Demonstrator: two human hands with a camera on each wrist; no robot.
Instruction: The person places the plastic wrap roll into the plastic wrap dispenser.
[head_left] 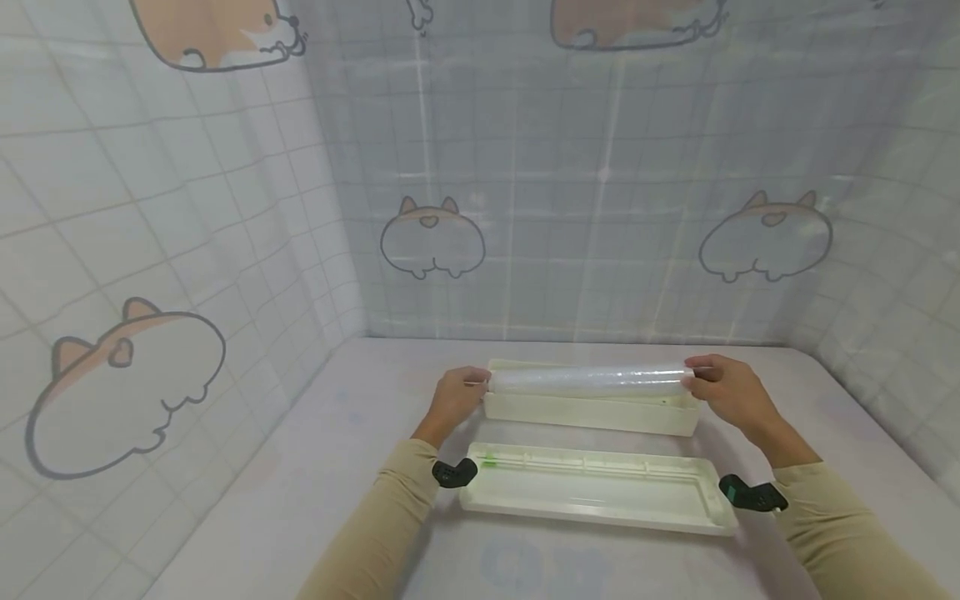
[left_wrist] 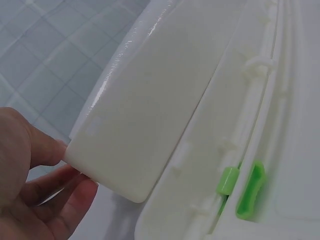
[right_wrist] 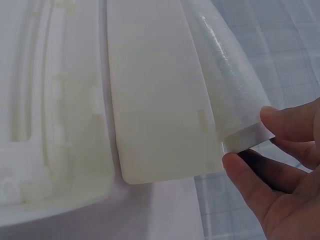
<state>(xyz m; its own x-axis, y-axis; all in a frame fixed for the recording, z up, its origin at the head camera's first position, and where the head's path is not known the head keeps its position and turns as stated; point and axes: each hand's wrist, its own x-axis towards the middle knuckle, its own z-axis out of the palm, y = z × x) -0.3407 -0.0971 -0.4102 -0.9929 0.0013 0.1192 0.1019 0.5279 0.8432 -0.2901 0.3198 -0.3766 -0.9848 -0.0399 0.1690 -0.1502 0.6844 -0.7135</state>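
Observation:
A shiny roll of cling film [head_left: 592,380] lies along the top of a long off-white box [head_left: 588,412], its right end raised above the box's rim. My right hand [head_left: 731,392] pinches that end between thumb and fingers; in the right wrist view the roll's core end [right_wrist: 247,138] shows between the fingertips. At the other end my left hand [head_left: 455,402] holds the roll's left tip, with thumb and fingers right at the corner of the box. The box wall hides most of that grip in the left wrist view.
A shallow off-white lid [head_left: 592,496] lies inner side up in front of the box, between the forearms. On its rail sits a green slide cutter [left_wrist: 229,180]. Sheets with a tile and dog print [head_left: 510,167] wall the table [head_left: 322,467] at the back and both sides.

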